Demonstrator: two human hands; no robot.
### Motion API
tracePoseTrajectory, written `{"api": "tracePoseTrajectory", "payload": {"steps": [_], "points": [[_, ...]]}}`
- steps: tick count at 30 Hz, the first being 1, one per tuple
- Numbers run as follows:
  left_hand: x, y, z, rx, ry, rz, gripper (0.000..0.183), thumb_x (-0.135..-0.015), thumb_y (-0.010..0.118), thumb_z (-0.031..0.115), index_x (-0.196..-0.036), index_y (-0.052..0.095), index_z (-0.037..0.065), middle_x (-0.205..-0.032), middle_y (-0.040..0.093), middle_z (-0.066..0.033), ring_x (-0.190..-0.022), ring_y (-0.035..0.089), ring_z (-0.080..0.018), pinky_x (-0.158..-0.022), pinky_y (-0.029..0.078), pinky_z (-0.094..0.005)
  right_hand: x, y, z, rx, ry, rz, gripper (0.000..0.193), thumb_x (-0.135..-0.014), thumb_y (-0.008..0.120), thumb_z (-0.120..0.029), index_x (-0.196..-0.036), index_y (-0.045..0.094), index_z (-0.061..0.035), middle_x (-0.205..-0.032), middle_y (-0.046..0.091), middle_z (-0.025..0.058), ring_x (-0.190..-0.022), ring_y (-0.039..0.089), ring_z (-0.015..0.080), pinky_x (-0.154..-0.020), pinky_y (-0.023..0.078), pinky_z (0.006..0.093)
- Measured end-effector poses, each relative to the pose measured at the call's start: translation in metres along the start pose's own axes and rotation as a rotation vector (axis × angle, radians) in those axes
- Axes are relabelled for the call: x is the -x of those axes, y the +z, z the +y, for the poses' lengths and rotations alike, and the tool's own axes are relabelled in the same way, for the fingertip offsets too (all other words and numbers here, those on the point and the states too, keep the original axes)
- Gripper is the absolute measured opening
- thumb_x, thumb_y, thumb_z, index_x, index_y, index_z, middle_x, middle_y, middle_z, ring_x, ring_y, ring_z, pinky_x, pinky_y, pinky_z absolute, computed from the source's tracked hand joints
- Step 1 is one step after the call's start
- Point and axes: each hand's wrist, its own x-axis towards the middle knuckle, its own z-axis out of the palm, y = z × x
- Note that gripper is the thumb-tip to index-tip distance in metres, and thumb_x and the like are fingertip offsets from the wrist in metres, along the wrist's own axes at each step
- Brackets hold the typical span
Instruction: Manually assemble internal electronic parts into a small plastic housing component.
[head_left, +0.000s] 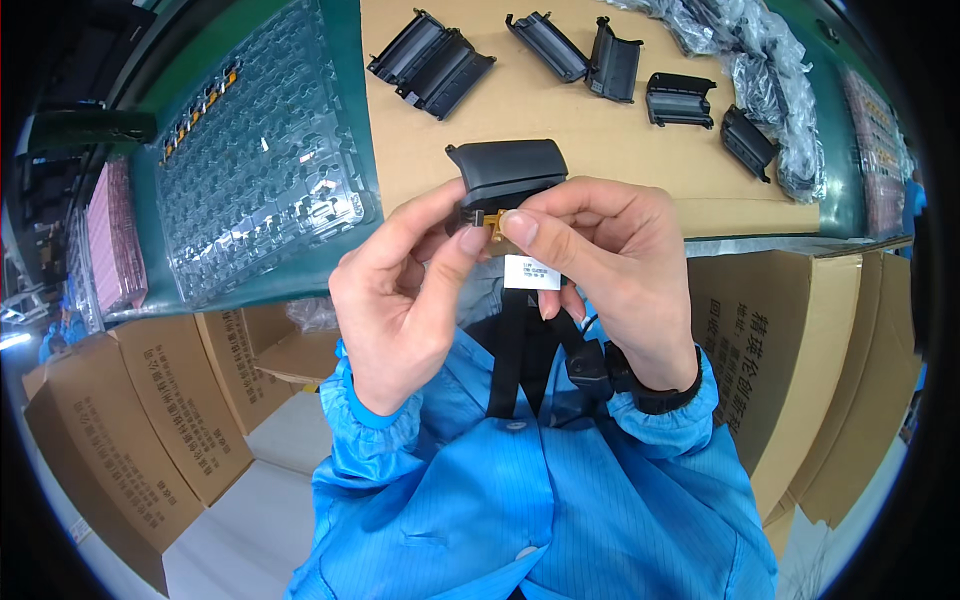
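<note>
Both hands meet in front of my chest, over the near edge of the bench. My left hand [405, 295] is closed on a black plastic housing [512, 170], which has a smooth curved outer face. Between thumb and fingertips, my right hand [625, 265] pinches an amber flex cable [493, 224] against the housing's near side. A small dark connector end of the cable lies by my left thumb. From the cable hangs a white printed label [531, 273], just below my right thumb. My fingers hide how cable and housing join.
Several black housings [615, 62] lie on a cardboard sheet [430, 150]. Bagged parts [775, 70] sit at the far right. A clear blister tray [270, 170] at left carries a row of amber flex pieces [203, 108]. Cardboard boxes [130, 420] flank me below bench level.
</note>
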Motion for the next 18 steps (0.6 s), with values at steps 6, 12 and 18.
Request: {"api": "tracePoseTrajectory", "payload": {"steps": [6, 12, 18], "points": [[-0.001, -0.004, -0.002, -0.018, -0.046, -0.050, 0.030, -0.091, 0.064, -0.004, -0.121, 0.062, -0.006, -0.101, 0.070, -0.0141, -0.093, 0.068, -0.0161, -0.082, 0.053, -0.0275, 0.003, 0.006, -0.001, 0.058, -0.002, 0.065, 0.015, -0.089, 0.073, -0.008, -0.095, 0.071, 0.0057, -0.075, 0.071, 0.0085, -0.055, 0.060, 0.0056, -0.045, 0.047, 0.0188], [-0.001, -0.003, -0.002, 0.000, -0.053, -0.064, 0.030, -0.090, 0.064, -0.005, -0.120, 0.062, -0.007, -0.102, 0.071, -0.0146, -0.095, 0.068, -0.0174, -0.084, 0.054, -0.0286, 0.005, 0.009, -0.003, 0.172, -0.006, 0.131, 0.013, -0.087, 0.073, -0.007, -0.091, 0.071, 0.0050, -0.072, 0.070, 0.0066, -0.054, 0.060, 0.0045, -0.045, 0.047, 0.0187], [-0.003, -0.007, -0.003, -0.022, 0.115, -0.116, 0.030, -0.089, 0.065, -0.003, -0.119, 0.062, -0.008, -0.099, 0.071, -0.0150, -0.090, 0.069, -0.0171, -0.082, 0.054, -0.0290, 0.003, 0.015, 0.005, 0.143, -0.123, 0.147, 0.009, -0.085, 0.073, -0.004, -0.087, 0.072, 0.0049, -0.069, 0.069, 0.0051, -0.056, 0.060, 0.0030, -0.047, 0.043, 0.0168]]}}
